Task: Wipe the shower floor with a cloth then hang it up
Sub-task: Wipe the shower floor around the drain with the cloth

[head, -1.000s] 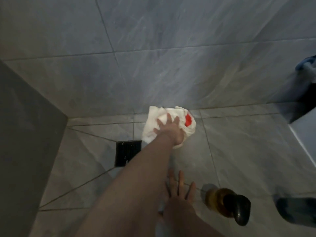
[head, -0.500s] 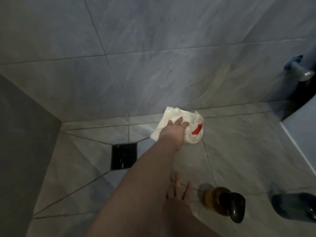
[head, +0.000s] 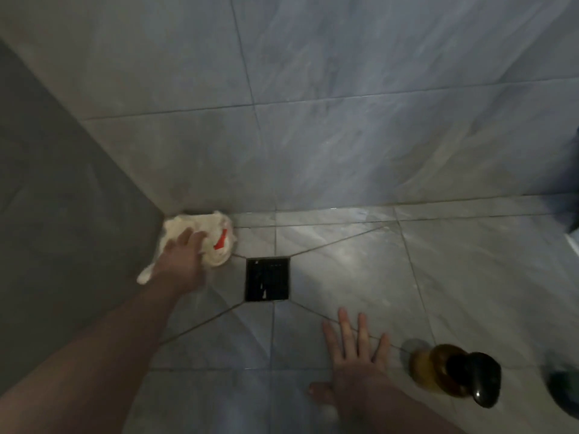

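Observation:
A bunched white cloth with a red mark lies on the grey tiled shower floor, pushed into the far left corner where two walls meet. My left hand lies on top of the cloth and presses it down, fingers pointing at the corner; a tail of cloth sticks out behind the wrist. My right hand rests flat on the floor with its fingers spread, near the bottom of the view and right of the drain, and holds nothing.
A square black drain grate sits in the floor between my two hands. An amber bottle with a black cap stands right of my right hand, and a dark blue-green object is at the right edge. Grey tiled walls close the back and left.
My left hand has dragged the cloth leftward along the back wall, from right of the drain into the left corner. My right hand stays flat on the floor.

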